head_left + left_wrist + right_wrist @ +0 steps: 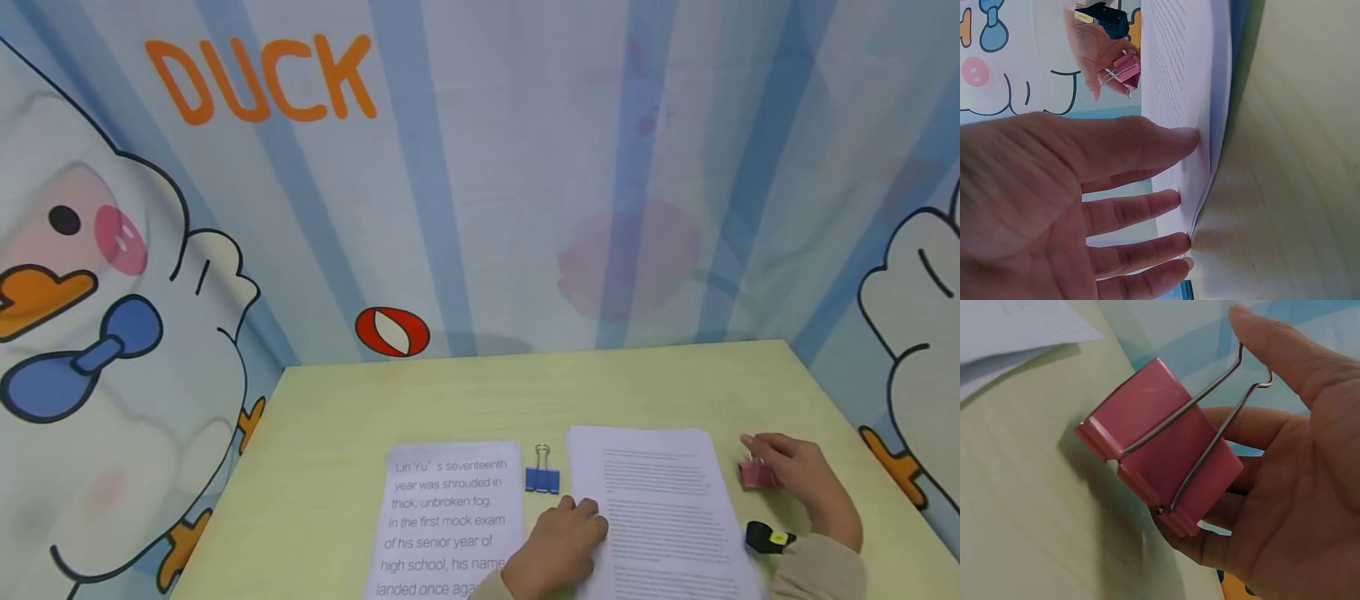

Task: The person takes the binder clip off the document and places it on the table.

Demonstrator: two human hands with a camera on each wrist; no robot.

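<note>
My right hand (813, 483) holds a pink binder clip (1160, 437) beside the right edge of a thick paper stack (660, 508). In the right wrist view the thumb is at the end of one wire handle, and the other fingers lie behind the clip's body. Both handles point back toward the palm. At the stack's left edge rests my left hand (558, 546). Its thumb lies over the printed top page in the left wrist view, with fairly straight fingers reaching along the stack's side.
A blue binder clip (542, 480) stands between the stack and a large-print sheet (450, 517) on the left. The pale yellow table (330, 433) ends at a duck-patterned curtain (510, 183) behind. A black wrist camera (765, 537) sits at the right sleeve.
</note>
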